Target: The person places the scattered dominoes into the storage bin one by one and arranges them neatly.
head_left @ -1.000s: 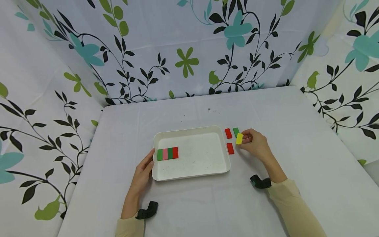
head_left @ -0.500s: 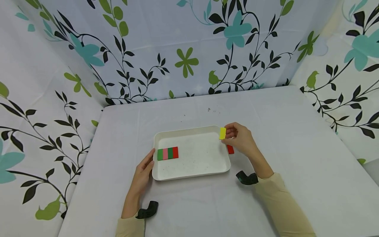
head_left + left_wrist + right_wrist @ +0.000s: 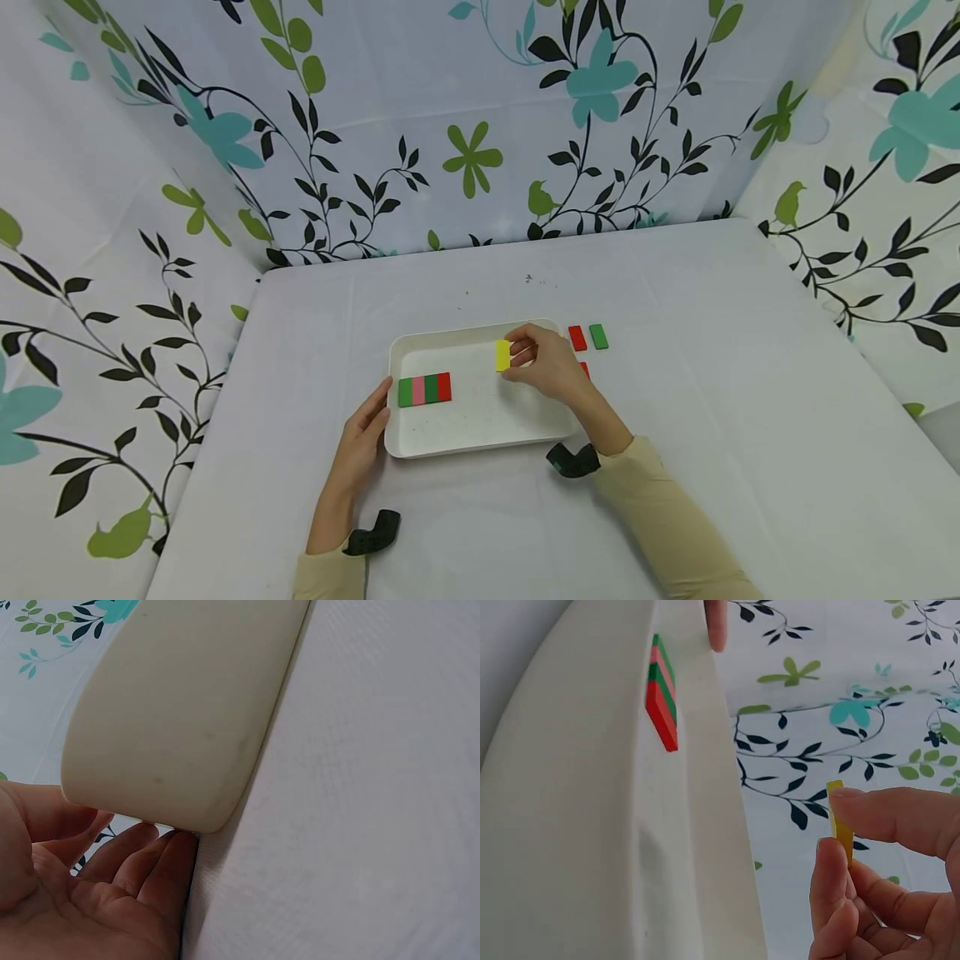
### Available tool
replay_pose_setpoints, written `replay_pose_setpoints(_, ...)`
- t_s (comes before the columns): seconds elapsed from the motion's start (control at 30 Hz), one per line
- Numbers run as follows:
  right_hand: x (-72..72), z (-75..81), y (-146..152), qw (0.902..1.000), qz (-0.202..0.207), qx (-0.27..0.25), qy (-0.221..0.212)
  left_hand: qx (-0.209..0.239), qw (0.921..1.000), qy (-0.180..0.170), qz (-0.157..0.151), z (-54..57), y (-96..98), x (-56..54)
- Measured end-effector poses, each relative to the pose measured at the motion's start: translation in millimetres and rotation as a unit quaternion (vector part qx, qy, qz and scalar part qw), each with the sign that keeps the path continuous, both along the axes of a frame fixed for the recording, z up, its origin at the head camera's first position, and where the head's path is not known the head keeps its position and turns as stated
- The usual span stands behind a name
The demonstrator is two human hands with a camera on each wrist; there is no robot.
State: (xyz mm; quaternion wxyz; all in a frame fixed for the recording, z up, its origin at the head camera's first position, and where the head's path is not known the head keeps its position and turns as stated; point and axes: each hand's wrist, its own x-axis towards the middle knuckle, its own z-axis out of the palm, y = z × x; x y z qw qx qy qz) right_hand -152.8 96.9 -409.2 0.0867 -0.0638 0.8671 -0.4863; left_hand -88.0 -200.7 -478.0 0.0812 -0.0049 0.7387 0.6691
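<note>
My right hand [image 3: 546, 364] pinches a small yellow tile [image 3: 502, 356] between thumb and fingers, holding it upright above the white tray [image 3: 480, 437]. The right wrist view shows the yellow tile [image 3: 841, 823] edge-on at the fingertips. Inside the tray's left part lies a joined row of tiles in green [image 3: 406, 392], pink [image 3: 418, 391], darker green [image 3: 431, 389] and red [image 3: 445, 387]. At the tray's left end, my left hand [image 3: 360, 442] touches the outer wall with extended fingers. In the left wrist view its fingers [image 3: 161, 870] meet the tray's end wall [image 3: 169, 750].
Right of the tray, a red tile [image 3: 577, 338] and a green tile [image 3: 598, 337] lie on the white tablecloth [image 3: 712, 350]. A second red tile [image 3: 585, 370] is partly hidden by my right hand. Patterned curtains [image 3: 450, 108] surround the table.
My right hand has carried the yellow tile leftward from beside the loose tiles, past the tray's right rim, to above the tray's interior. The left hand has stayed at the tray's end.
</note>
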Motion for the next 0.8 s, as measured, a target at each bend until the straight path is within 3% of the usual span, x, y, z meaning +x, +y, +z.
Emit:
replay_pose_setpoints(0.43,-4.6,-27.3,-57,0.9994,0.023,0.011,-0.022,-0.003,0.9999,-0.010,0.006,-2.7,-1.0,-0.9)
replay_pose_setpoints(0.67,-8.2,-37.6,-72,0.9986,0.036,0.029,-0.026,-0.003,0.9999,-0.012,-0.001,-3.1,-2.5,-0.9)
replay_pose_setpoints(0.8,-8.6,-40.0,-73,0.9979,0.044,0.048,-0.006,-0.006,0.9999,-0.012,0.000,-2.8,-2.6,-1.0)
